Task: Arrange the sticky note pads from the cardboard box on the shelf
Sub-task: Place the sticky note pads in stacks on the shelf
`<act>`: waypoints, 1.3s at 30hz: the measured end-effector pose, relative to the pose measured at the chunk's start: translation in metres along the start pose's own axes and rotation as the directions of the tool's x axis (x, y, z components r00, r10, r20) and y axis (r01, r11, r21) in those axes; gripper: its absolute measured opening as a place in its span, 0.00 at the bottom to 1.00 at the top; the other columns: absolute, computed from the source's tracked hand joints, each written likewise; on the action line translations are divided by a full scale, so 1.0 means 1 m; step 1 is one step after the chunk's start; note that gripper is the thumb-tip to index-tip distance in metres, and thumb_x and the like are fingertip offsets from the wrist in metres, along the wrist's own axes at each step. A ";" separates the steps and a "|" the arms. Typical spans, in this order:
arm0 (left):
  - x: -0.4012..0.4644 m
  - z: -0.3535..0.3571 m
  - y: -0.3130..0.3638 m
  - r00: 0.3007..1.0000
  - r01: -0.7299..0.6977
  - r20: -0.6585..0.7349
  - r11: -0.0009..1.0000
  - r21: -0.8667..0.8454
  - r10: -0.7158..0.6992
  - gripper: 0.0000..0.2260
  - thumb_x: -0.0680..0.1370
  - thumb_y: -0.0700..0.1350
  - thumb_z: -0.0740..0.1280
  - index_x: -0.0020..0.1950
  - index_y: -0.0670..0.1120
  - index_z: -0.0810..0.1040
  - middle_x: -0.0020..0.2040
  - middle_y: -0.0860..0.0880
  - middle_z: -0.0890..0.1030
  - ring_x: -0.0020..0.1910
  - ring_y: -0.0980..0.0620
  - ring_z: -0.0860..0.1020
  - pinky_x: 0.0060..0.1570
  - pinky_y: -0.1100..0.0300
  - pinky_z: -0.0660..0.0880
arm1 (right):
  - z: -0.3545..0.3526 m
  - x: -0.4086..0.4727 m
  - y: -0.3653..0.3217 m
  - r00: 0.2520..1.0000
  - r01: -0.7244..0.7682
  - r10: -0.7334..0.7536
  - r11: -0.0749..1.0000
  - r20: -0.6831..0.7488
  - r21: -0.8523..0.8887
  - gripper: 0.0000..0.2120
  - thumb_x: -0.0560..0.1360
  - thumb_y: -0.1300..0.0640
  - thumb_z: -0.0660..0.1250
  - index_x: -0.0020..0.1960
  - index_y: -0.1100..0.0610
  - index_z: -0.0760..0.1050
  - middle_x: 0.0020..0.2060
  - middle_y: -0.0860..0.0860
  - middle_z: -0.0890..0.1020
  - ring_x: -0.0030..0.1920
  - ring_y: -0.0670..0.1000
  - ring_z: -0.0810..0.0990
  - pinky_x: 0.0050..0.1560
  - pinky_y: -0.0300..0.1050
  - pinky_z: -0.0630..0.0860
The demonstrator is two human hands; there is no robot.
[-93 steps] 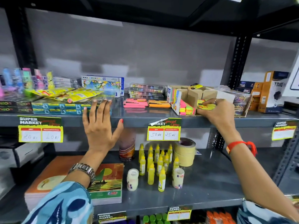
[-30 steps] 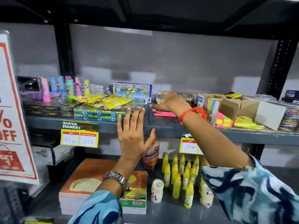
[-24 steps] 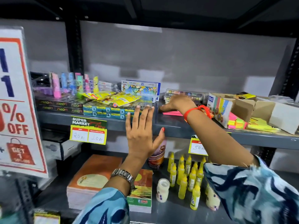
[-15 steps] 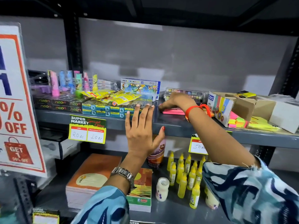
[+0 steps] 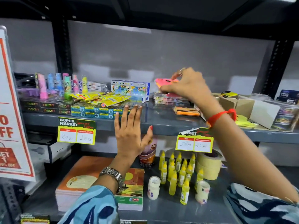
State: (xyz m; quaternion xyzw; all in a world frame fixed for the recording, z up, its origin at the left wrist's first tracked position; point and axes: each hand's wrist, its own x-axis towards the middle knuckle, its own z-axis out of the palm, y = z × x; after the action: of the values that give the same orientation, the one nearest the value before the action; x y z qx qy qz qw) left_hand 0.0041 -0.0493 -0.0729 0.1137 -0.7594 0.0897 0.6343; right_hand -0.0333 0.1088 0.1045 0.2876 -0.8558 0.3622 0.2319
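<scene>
My right hand is raised above the grey shelf and grips a stack of pink sticky note pads, held over the clear pen cases. An orange sticky note pad lies flat on the shelf below that hand. The open cardboard box stands to the right, partly hidden by my forearm, with yellow pads lying in front of it. My left hand is open, fingers spread, its fingertips resting on the shelf's front edge beside the blue packs.
Blue boxed packs, yellow packets, a pastel box and small coloured bottles fill the shelf's left side. Price tags hang on the edge. Below stand notebooks, yellow glue bottles and tape rolls. A discount sign hangs at far left.
My right hand has lifted the pink pads off the shelf surface and moved up and to the right. The orange pad beneath is now visible. My left hand stayed in place.
</scene>
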 end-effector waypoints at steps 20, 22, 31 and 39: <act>-0.001 -0.003 0.003 0.999 0.033 0.024 0.999 -0.014 -0.033 0.28 0.77 0.57 0.56 0.70 0.40 0.69 0.66 0.41 0.73 0.69 0.40 0.66 0.70 0.43 0.54 | -0.082 -0.016 0.149 0.888 -0.455 0.450 0.890 -0.101 -0.036 0.24 0.63 0.41 0.73 0.48 0.59 0.81 0.51 0.55 0.81 0.60 0.56 0.76 0.60 0.45 0.72; -0.001 -0.003 0.003 0.999 0.035 0.026 0.999 -0.016 -0.035 0.28 0.77 0.57 0.56 0.70 0.40 0.68 0.67 0.41 0.73 0.69 0.41 0.65 0.71 0.43 0.53 | -0.075 -0.014 0.156 0.887 -0.460 0.456 0.887 -0.075 -0.036 0.32 0.60 0.34 0.69 0.53 0.57 0.80 0.56 0.55 0.81 0.61 0.56 0.76 0.62 0.47 0.73; -0.001 -0.003 0.003 0.999 0.041 0.029 0.999 -0.012 -0.041 0.28 0.77 0.57 0.55 0.70 0.40 0.68 0.67 0.41 0.73 0.69 0.41 0.65 0.70 0.43 0.54 | -0.070 -0.017 0.168 0.914 -0.402 0.402 0.915 -0.044 0.028 0.38 0.78 0.37 0.42 0.56 0.64 0.79 0.60 0.63 0.78 0.64 0.62 0.71 0.69 0.55 0.63; -0.001 0.001 0.002 0.999 0.033 -0.004 0.999 0.017 -0.033 0.28 0.77 0.57 0.55 0.70 0.40 0.69 0.66 0.42 0.74 0.69 0.41 0.65 0.71 0.44 0.54 | -0.060 0.009 0.216 0.886 -0.462 0.455 0.883 0.091 0.082 0.59 0.56 0.17 0.34 0.74 0.52 0.60 0.75 0.59 0.60 0.73 0.58 0.62 0.74 0.60 0.53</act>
State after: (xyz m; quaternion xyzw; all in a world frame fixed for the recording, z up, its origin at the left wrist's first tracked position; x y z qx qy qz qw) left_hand 0.0026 -0.0474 -0.0743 0.1317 -0.7554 0.0859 0.6361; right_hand -0.1715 0.2745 0.0429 0.1006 -0.8875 0.4395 0.0952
